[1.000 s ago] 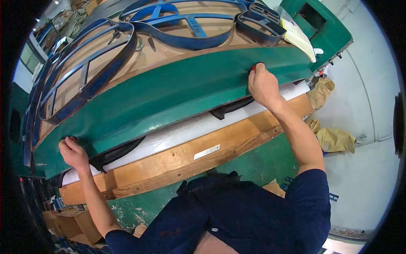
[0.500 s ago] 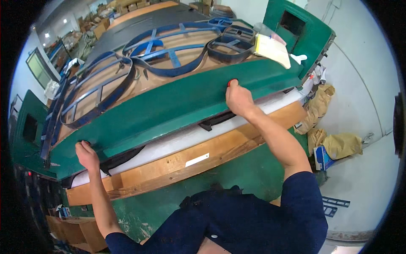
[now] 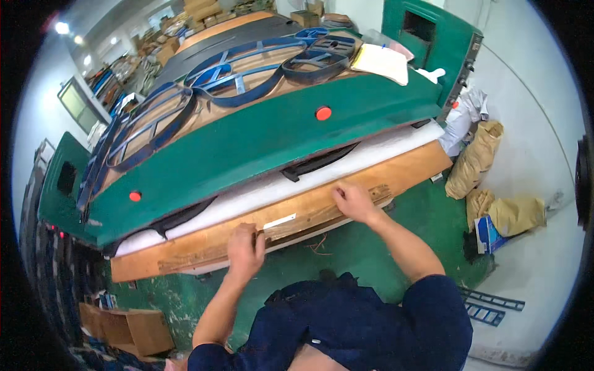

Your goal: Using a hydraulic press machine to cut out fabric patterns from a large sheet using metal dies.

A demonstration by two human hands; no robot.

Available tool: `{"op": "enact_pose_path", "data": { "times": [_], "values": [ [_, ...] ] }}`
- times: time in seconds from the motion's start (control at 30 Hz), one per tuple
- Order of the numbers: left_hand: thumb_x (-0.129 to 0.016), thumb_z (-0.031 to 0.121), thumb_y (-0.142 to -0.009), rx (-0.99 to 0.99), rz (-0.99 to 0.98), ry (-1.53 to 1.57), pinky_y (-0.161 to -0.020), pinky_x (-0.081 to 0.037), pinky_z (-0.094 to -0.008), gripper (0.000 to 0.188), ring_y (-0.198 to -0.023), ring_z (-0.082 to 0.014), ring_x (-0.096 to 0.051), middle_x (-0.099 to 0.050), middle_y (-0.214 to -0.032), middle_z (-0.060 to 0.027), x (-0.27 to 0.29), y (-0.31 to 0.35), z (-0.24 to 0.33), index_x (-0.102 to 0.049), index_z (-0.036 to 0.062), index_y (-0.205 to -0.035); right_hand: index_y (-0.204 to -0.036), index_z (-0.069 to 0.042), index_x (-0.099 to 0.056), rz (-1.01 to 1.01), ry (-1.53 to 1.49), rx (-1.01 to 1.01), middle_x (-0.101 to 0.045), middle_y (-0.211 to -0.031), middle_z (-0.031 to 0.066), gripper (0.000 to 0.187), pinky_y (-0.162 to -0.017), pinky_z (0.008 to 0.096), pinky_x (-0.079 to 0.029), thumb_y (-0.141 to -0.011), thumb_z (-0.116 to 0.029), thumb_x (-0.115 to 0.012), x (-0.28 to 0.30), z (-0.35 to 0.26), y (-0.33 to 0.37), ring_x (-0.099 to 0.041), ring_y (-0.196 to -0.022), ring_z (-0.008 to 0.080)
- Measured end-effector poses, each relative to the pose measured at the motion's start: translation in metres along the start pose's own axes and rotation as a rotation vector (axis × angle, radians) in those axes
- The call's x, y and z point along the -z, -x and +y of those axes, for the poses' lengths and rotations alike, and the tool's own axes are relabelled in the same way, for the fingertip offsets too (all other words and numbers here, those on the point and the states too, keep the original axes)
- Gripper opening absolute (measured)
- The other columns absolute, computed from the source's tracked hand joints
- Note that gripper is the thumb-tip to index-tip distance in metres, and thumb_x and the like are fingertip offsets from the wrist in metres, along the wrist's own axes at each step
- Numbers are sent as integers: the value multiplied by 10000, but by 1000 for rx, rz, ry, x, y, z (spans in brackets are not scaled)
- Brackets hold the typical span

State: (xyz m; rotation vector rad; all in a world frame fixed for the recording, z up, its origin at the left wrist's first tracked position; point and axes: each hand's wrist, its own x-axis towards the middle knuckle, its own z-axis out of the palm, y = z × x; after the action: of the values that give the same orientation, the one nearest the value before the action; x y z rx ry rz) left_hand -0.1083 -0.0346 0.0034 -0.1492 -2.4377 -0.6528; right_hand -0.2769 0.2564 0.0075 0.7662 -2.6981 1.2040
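Observation:
My left hand (image 3: 245, 252) is in front of the wooden board (image 3: 408, 166), its fingers curled, beside a short white strip (image 3: 279, 221) on the board. My right hand (image 3: 356, 203) is over the same board farther right, fingers bent inward. I see nothing in either hand; whether they touch the board I cannot tell. Beyond them runs the long green front panel of a machine (image 3: 247, 141). It carries two red push buttons, one on the left (image 3: 135, 196) and one on the right (image 3: 323, 113), both uncovered.
Blue curved metal frames (image 3: 244, 86) lie on the machine's brown bed, with a white pad (image 3: 380, 63) to their right. White sheet material (image 3: 402, 144) and black fabric (image 3: 325, 162) show below the panel. Brown paper sacks (image 3: 476, 159) stand at right; a cardboard box (image 3: 133, 331) sits low left.
Both hands have left the two red buttons and come back toward me, down to the wooden board. My left hand also moved right. The view has shifted slightly.

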Motion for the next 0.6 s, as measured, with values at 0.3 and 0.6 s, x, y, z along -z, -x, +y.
{"op": "enact_pose_path", "data": {
  "times": [0.3,0.6],
  "values": [
    [-641,289,-855,57,1,-244,-894,-411,-483,361,-972,-372,-588,-646,-1008,-186,-44,13,6,-614,18,-1091,-676,-58,-586,300,278,265,-645,-704,145,216,-668,501,-479,-855,-176,-610,-31,6,17,-641,-710,347],
    [-568,418,-887,286,-178,-233,-915,-455,-494,432,-961,-415,-626,-692,-958,-233,-49,-10,9,-690,4,-905,-751,-42,-644,213,335,312,-680,-862,191,260,-891,501,-440,-911,-222,-547,-25,17,24,-624,-907,376]
  ]
}}
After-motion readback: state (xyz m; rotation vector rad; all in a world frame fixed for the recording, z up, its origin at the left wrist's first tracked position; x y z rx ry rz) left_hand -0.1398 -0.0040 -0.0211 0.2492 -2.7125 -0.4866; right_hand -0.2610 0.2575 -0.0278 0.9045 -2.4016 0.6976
